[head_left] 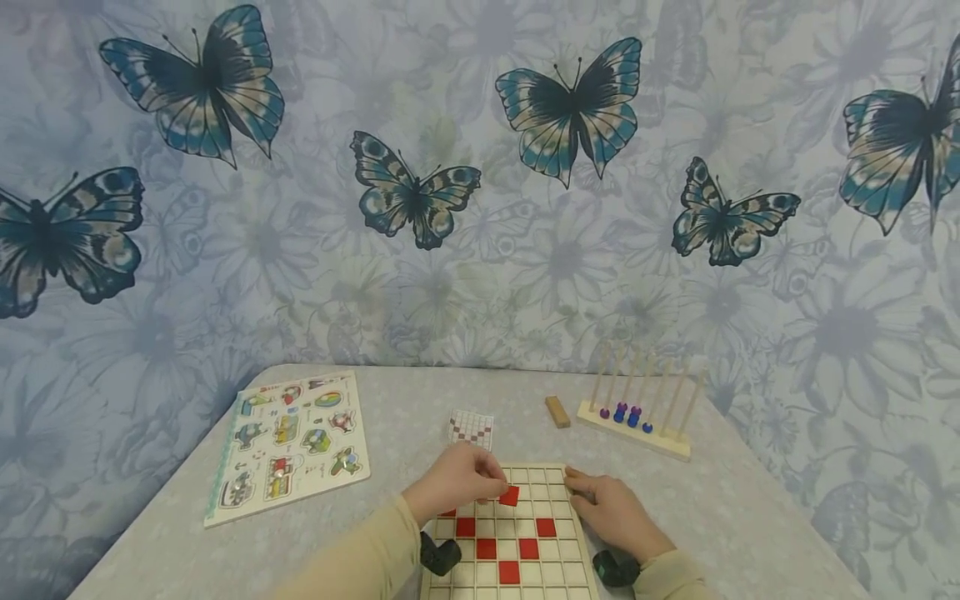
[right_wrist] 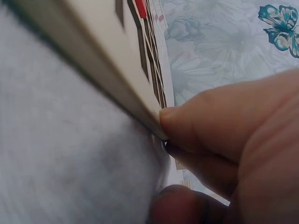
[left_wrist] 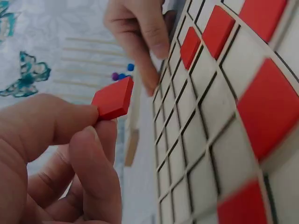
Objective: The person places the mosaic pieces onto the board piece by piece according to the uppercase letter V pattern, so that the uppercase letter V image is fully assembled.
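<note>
My left hand (head_left: pixel 461 481) pinches a red square tile (left_wrist: pixel 113 98) between thumb and fingertip, held above the wooden grid board (head_left: pixel 551 577). In the left wrist view the tile is tilted and apart from the board. Several red tiles (head_left: pixel 509 572) lie in the board's cells, roughly in a V shape; the other cells look pale. At the far right corner, my right hand (head_left: pixel 618 512) grips the board's edge. The right wrist view has the thumb (right_wrist: pixel 170 119) on the rim and a finger below it. My left hand and sleeve cover part of the board's left side.
Behind the board lies a pattern card (head_left: pixel 471 428) with a grid printed on it. A small wooden block (head_left: pixel 557 412) and a peg stand (head_left: pixel 637 432) with purple and blue beads are at the back right. A picture puzzle board (head_left: pixel 296 446) lies at the left.
</note>
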Demonstrator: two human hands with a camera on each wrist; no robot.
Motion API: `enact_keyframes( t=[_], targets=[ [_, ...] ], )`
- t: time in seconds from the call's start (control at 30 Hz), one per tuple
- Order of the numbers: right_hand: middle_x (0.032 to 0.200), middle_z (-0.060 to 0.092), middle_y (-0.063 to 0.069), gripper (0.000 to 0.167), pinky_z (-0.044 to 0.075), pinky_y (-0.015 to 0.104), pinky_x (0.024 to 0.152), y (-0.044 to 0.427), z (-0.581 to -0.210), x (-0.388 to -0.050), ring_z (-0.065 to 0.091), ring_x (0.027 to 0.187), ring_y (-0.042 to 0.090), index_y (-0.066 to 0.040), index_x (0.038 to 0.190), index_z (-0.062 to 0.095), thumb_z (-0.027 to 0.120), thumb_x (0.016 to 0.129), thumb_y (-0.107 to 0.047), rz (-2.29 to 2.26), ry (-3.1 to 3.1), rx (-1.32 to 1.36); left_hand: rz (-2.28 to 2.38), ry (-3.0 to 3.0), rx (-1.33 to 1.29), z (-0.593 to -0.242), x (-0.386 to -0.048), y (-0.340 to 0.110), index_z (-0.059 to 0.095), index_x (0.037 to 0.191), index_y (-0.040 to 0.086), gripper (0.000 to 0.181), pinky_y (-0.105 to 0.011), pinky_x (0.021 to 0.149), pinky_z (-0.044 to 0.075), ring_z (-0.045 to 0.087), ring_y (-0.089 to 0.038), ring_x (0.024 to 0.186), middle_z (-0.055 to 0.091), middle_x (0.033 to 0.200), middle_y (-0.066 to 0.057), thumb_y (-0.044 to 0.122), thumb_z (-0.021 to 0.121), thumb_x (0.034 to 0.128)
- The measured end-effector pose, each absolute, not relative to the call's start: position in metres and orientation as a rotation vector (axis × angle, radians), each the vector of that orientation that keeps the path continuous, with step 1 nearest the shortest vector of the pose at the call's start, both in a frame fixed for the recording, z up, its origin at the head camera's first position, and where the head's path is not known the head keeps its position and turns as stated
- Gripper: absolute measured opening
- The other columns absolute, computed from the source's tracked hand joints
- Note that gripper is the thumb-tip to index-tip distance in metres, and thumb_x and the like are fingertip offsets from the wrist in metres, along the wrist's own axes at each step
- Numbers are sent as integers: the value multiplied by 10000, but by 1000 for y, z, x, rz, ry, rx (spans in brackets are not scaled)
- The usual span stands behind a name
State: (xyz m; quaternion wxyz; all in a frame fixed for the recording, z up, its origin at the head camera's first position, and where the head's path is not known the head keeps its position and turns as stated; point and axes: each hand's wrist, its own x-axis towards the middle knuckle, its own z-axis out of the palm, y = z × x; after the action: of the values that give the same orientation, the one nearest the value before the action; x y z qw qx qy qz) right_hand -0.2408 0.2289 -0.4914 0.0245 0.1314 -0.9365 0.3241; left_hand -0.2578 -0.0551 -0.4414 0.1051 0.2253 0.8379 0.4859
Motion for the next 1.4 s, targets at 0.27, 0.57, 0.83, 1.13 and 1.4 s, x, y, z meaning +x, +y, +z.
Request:
enact_keyframes(
  t=[0.27,0.57,0.83,1.13,1.4],
  targets=[
    [1445,618,82,360,466,579,1046,230,-491,-242,576,1328,385,-39,1327,688,680,982,-140,991,-2894,444,1380,2541,650,-460,-269,7,771,746,124,121,-275,586,494,608,-113,558,694,632,-19,98,775,864],
    [1415,639,101,349,496,580,1007,229,-491,-244,613,1282,390,-29,1315,694,672,971,-84,956,-2880,504,1199,2674,634,-458,-265,26,754,739,144,129,-283,553,437,529,-96,596,636,657,86,137,796,861],
    [1404,647,105,336,493,580,1012,229,-491,-244,625,1269,382,-22,1302,701,657,972,-63,956,-2859,504,1058,2716,668,-459,-268,30,737,703,201,169,-282,544,447,543,-98,585,638,646,114,184,817,851],
    [1401,649,101,319,493,579,1015,223,-492,-249,624,1272,377,-18,1292,707,653,986,-91,976,-2859,533,940,2808,637,-461,-270,33,673,661,224,240,-305,527,441,541,-111,571,612,621,113,216,855,818],
    [1276,729,61,254,546,517,965,220,-492,-248,693,1177,312,-81,1223,762,662,1002,-157,1016,-2795,420,1075,2832,704,-442,-250,1,660,744,242,206,-292,552,452,545,-73,610,612,694,135,252,832,857]
  ],
)
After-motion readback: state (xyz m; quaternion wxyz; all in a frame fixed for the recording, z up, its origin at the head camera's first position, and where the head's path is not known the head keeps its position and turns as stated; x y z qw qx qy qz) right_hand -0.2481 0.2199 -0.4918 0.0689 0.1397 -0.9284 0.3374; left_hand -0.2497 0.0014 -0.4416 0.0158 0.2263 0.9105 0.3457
